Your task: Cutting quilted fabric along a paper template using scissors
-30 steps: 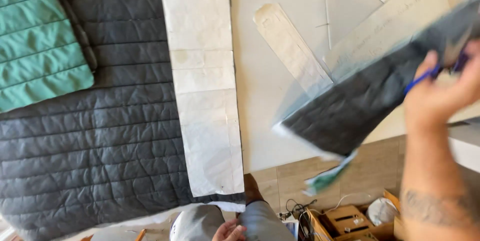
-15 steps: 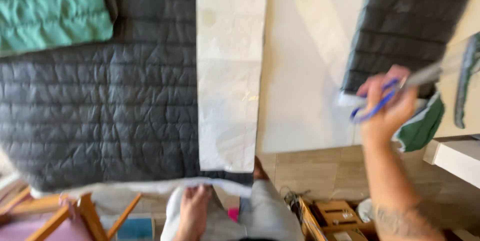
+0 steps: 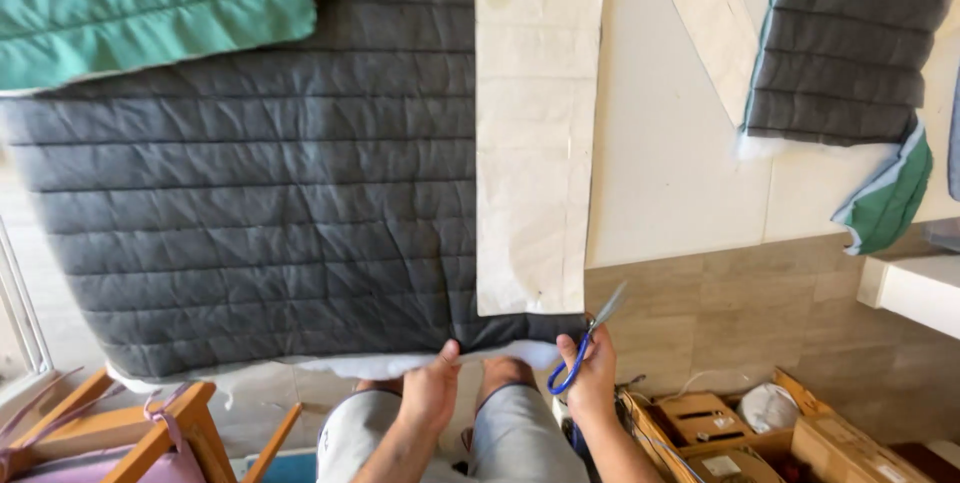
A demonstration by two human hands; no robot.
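A large dark grey quilted fabric (image 3: 260, 203) lies spread over the white table (image 3: 670, 143), with a long cream paper pattern strip (image 3: 530, 133) on its right side. My left hand (image 3: 432, 391) pinches the fabric's near edge just below the strip. My right hand (image 3: 592, 375) holds blue-handled scissors (image 3: 585, 348), blades pointing up toward the strip's lower right corner. A smaller cut piece of grey quilted fabric (image 3: 850, 43) with green lining lies at the table's far right.
Green quilted fabric (image 3: 140, 3) overlaps the grey piece at top left. Another cream pattern piece (image 3: 710, 23) lies near the cut piece. Cardboard boxes (image 3: 740, 433) stand on the tiled floor at lower right, a wooden chair frame (image 3: 130, 428) at lower left, a white shelf (image 3: 915, 288) at right.
My right hand set the cut grey piece down at the far right and came down with the scissors to the fabric's near edge. My left hand rose from my lap to grip that edge.
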